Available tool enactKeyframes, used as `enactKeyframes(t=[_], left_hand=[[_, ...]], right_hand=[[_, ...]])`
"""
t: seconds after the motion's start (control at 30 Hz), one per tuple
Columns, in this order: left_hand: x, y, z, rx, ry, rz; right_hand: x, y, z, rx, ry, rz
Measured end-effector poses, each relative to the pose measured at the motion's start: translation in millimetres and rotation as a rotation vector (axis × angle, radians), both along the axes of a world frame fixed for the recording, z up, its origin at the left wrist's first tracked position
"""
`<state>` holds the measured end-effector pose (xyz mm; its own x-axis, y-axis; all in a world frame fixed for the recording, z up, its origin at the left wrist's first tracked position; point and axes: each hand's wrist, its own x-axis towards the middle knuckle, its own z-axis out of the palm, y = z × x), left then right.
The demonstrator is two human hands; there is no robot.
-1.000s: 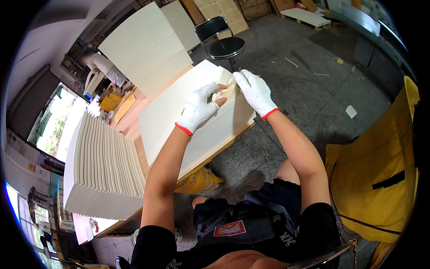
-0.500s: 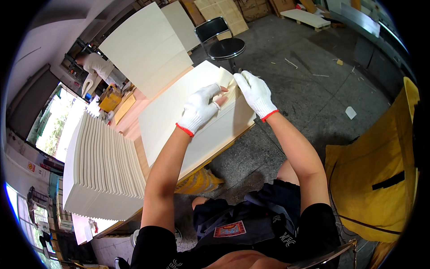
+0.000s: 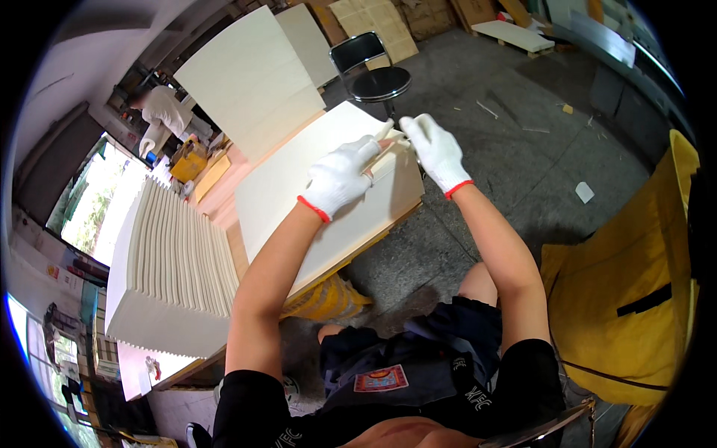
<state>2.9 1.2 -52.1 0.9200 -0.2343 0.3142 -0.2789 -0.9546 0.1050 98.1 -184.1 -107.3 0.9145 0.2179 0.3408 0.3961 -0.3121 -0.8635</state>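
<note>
A thick stack of large white sheets [image 3: 299, 194] lies on the table in front of me, its right-hand corner bent up. My left hand [image 3: 340, 175], in a white knitted glove with a red cuff and bare fingertips, rests over the stack and pinches the sheets at that corner. Just to the right, my right hand [image 3: 435, 153], gloved the same way, has its fingers curled around the bent-up corner. How many sheets lie between the fingers is hidden.
Left of the stack stands a tall fanned pile of white sheets [image 3: 172, 261]. A large upright white board [image 3: 250, 82] rises behind. A black chair [image 3: 381, 84] stands beyond, a yellow fabric container [image 3: 620, 284] at right. Another person [image 3: 168, 112] works at far left.
Both hands have shifted slightly to the right. The sheet corners, fanned and lifted between them before, now show less, and the right fingers have curled in more.
</note>
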Motion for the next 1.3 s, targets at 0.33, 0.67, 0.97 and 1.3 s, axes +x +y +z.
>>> enactKeyframes(t=[0.33, 0.67, 0.97, 1.3], left_hand=[[-11.0, 22.2, 34.1, 0.059, 0.048, 0.472], [-148.9, 178.8, 133.8, -0.739, -0.787, 0.541], [-198.1, 210.8, 115.9, -1.106, -1.020, 0.560], [-191.0, 224.5, 147.9, -1.042, -0.963, 0.769]], right_hand=[[-50.1, 24.2, 31.3, -0.009, -0.219, 0.170], [-156.5, 167.2, 39.7, -0.439, -0.571, 0.703], [-210.1, 231.4, 8.0, -0.810, -0.738, 0.468], [-210.9, 226.9, 8.0, -0.870, -0.722, 0.483]])
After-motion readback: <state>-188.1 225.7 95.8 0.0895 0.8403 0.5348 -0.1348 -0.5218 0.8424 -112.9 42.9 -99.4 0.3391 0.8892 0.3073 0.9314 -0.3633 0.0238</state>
